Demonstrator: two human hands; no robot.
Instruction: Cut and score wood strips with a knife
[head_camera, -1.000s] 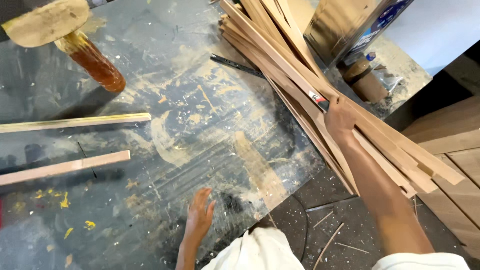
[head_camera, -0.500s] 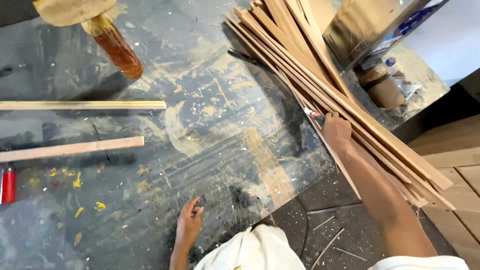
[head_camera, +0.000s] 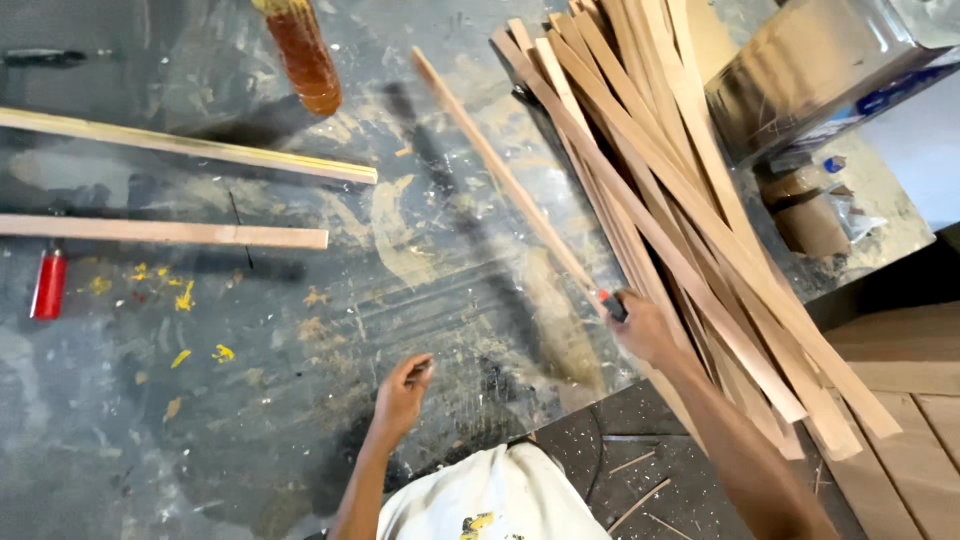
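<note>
right hand (head_camera: 640, 325) clenched on thin wooden strip (head_camera: 500, 170), beside strip pile (head_camera: 680, 200) | left hand (head_camera: 402, 395) loosely curled, empty, over dusty workbench (head_camera: 300, 330)

Pale tan wooden strips (head_camera: 690, 200) are showing on the right, the dark grey tabletop (head_camera: 300, 400) is carrying yellow flecks, a red lighter (head_camera: 47, 284) is glowing far left.
</note>
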